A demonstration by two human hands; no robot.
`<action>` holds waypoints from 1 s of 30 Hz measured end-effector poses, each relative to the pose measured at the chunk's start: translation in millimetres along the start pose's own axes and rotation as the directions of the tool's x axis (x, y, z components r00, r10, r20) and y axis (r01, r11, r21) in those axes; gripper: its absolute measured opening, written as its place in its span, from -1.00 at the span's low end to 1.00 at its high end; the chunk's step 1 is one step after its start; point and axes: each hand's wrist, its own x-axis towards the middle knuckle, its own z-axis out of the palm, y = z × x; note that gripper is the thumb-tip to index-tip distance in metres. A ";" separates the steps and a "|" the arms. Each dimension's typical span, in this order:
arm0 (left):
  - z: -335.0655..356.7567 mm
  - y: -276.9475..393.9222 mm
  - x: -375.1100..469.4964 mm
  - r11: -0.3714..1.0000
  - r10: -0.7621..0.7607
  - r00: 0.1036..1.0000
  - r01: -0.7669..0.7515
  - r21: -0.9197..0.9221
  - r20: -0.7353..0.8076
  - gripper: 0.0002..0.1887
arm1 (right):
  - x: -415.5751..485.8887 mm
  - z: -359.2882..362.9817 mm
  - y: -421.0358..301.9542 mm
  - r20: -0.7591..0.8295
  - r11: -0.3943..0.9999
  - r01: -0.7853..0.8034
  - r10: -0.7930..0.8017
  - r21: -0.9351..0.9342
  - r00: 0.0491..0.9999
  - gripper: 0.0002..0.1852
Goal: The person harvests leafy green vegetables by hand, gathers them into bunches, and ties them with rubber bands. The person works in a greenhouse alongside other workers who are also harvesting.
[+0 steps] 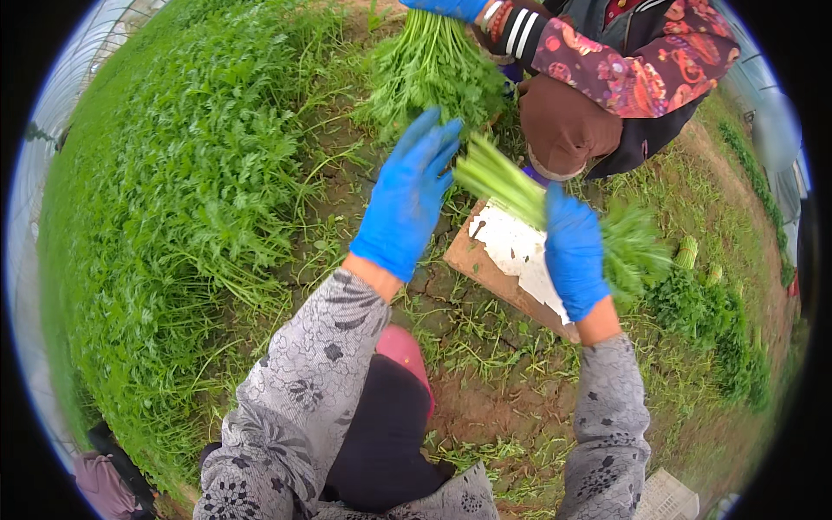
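My right hand (575,250), in a blue glove, grips a bunch of leafy green stems (500,179) above a wooden board (484,276) with torn white covering. The pale stem ends point up and left, and the blurred leaves (634,253) stick out on the right of the hand. My left hand (409,195), also blue-gloved, is raised with its fingers apart and holds nothing. It is left of the stem ends, apart from them. Just beyond its fingertips hangs a larger leafy bunch (435,71), held by a co-worker's blue-gloved hand (448,6).
A dense green crop (188,169) stands along the left. The co-worker's flowered sleeve (604,65) and brown cap (565,123) are close at the upper right. Several tied bunches (705,305) lie on the ground at right. A pink boot (403,354) is below my left hand.
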 end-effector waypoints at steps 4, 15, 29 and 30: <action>-72.6 -76.9 -24.8 0.831 -0.246 0.919 0.364 0.421 -0.309 -0.44 | -35.3 77.2 -32.5 0.298 0.996 0.094 -0.088 -0.005 0.951 -0.51; -99.4 -127.0 -41.8 0.734 -0.427 0.834 0.545 0.406 -0.349 -0.51 | -23.6 42.8 -17.5 0.434 0.947 0.036 -0.180 0.318 0.883 -0.23; -110.8 -95.0 -92.7 0.811 -0.361 0.846 0.493 0.315 -0.393 -0.46 | -44.1 45.7 -41.9 0.361 0.926 0.026 -0.173 0.378 0.916 -0.16; -120.6 -78.3 -113.8 0.819 -0.353 0.838 0.492 0.295 -0.417 -0.49 | -43.6 34.4 -41.6 0.343 0.940 0.012 -0.136 0.342 0.929 -0.17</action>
